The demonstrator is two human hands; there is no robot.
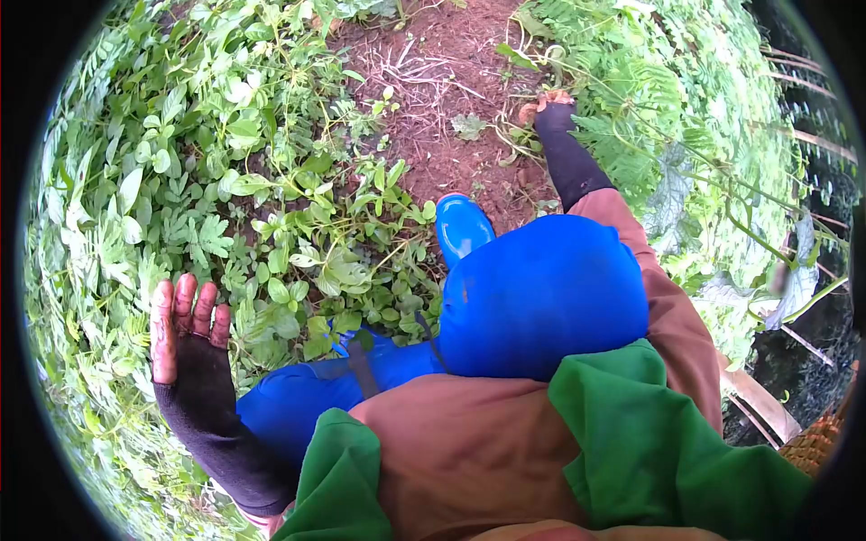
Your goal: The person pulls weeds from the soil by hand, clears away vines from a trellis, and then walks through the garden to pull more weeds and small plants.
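My left hand (191,338), in a black fingerless sleeve, is raised at the left over low green leaves (280,270). Its soil-stained fingers stretch upward and hold nothing. Far ahead on the right, my right hand (548,102) reaches down to the edge of the bare soil, its fingers curled and pressed together. Thin green vine stems (514,140) run right beside those fingers. What lies inside them is hidden from this angle.
Reddish soil (433,135) with dry stalks (419,77) forms a strip ahead. A blue boot (463,230) stands on it, below a bent blue-clad knee (546,298). Ferny plants (649,99) and trailing vines (753,230) crowd the right. A woven basket (819,444) shows at lower right.
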